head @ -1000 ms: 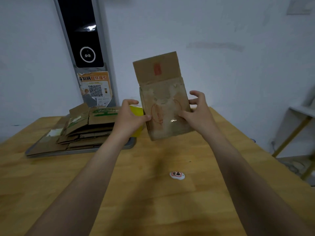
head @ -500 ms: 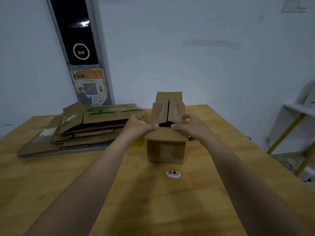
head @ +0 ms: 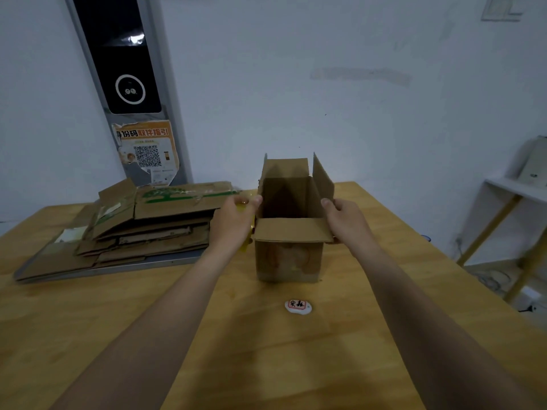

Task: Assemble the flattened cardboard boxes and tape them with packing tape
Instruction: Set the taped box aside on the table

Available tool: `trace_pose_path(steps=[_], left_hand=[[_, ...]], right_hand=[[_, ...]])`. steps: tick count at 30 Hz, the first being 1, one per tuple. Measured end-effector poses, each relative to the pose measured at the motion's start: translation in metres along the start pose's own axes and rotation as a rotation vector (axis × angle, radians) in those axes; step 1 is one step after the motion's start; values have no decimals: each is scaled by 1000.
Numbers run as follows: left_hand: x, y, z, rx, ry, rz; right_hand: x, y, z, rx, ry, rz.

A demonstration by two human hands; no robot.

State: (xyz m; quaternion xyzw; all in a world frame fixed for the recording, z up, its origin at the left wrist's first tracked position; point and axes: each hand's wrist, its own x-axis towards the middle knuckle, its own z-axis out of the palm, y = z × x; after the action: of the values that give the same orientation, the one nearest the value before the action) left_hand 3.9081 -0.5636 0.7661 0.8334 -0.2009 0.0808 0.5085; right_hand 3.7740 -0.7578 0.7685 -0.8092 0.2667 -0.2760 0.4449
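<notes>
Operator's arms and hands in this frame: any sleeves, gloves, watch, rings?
Left forearm and right forearm are bare right to the frame edge; no sleeve shows. Left hand and right hand are ungloved. No watch, band or ring is visible, though the picture is dim and parts of the fingers are hidden.

Wooden table point(head: 118, 335): upright box point(head: 288, 258), tray point(head: 142, 266) (flattened cardboard point(head: 165, 223) stacked), white tag point(head: 297, 306).

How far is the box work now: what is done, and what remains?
Done: one box stands opened up on the table. In hand: left hand and right hand grip its top edges, flaps open. Left: closing and taping it, then the flat stack.
</notes>
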Motion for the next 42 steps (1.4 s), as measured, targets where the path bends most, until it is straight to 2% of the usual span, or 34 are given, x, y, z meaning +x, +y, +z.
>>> trace_pose_path(steps=[5, 10, 13, 17, 19, 22, 25, 28, 30, 36, 42], left_hand=[[1, -22, -2, -131, -12, -31], [3, -18, -9, -107, -149, 71], [6, -17, -12, -171, -222, 63], [7, -19, -14, -188, -238, 70], [6, -19, -14, -210, -252, 56], [6, -19, -14, -223, -279, 45], [7, -19, -12, -214, -294, 50], [7, -18, -9, -176, -297, 60], [8, -17, -7, -158, -297, 59], [10, -12, 3, -22, -235, 118], [24, 6, 33, 5, -185, 144]], right_hand=[[-3, 6, -4, -97, 31, -15], [-7, 6, -3, -183, 31, -212], [-7, 13, -6, -236, 30, -338], [-4, 23, -16, -319, -96, -495], [-1, 29, -19, -301, -167, -467], [-3, 33, -19, -123, -192, -379], [-3, 28, -12, 4, -72, -293], [0, 23, -3, -98, 143, -265], [-1, 21, 3, -84, 224, -290], [1, 22, 12, 63, 300, -207], [19, 28, 1, 10, 298, -161]])
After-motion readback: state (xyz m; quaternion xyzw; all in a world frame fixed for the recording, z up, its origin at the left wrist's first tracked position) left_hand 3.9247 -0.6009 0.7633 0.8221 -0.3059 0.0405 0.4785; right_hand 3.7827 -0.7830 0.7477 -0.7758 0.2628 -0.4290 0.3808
